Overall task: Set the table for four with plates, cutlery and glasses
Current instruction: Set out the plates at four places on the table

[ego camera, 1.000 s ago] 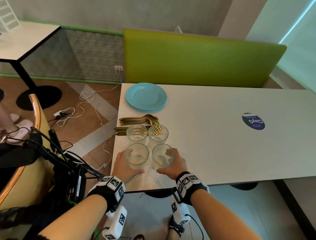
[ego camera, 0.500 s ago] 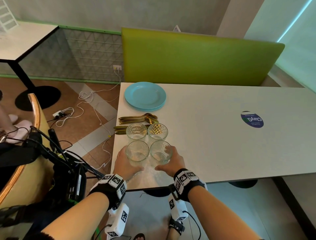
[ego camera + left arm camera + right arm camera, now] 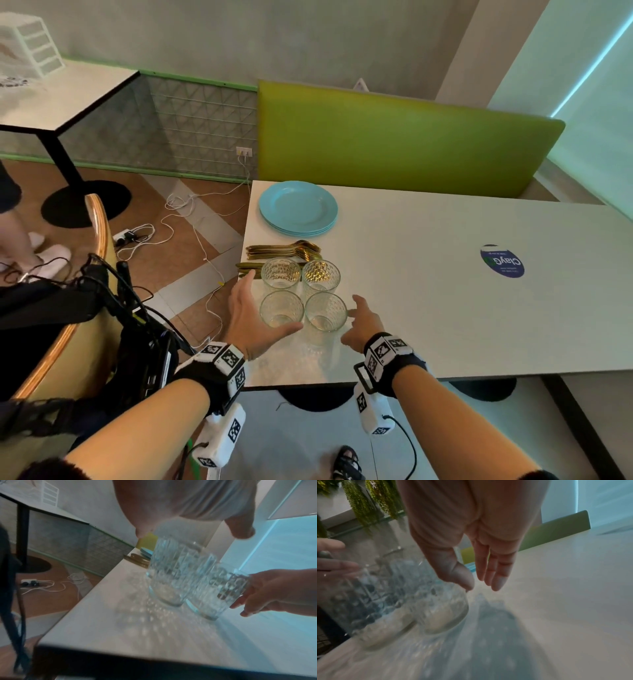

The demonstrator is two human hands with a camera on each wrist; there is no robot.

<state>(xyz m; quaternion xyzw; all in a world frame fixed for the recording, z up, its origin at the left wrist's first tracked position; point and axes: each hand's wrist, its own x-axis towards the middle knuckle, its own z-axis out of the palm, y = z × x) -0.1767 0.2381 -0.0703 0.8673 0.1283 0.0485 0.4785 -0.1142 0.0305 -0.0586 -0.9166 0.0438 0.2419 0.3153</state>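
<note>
Four patterned clear glasses stand in a tight square near the left front of the white table (image 3: 445,318). The near left glass (image 3: 281,308) and near right glass (image 3: 325,311) stand in front of the far pair (image 3: 301,274). My left hand (image 3: 251,305) lies open along the left of the cluster, thumb in front of the near left glass. My right hand (image 3: 354,318) is open just right of the near right glass; its thumb (image 3: 462,580) hovers by the rim. Beyond the glasses lie gold cutlery (image 3: 284,251) and a stack of blue plates (image 3: 298,209).
A green padded bench back (image 3: 394,144) runs along the table's far side. A round blue sticker (image 3: 502,261) marks the table top at the right. A wooden chair (image 3: 68,325) with black gear stands to my left, and cables (image 3: 164,233) lie on the floor.
Both hands held the two near glasses and slid them up against the far pair. Now the fingers have spread and both hands have let go.
</note>
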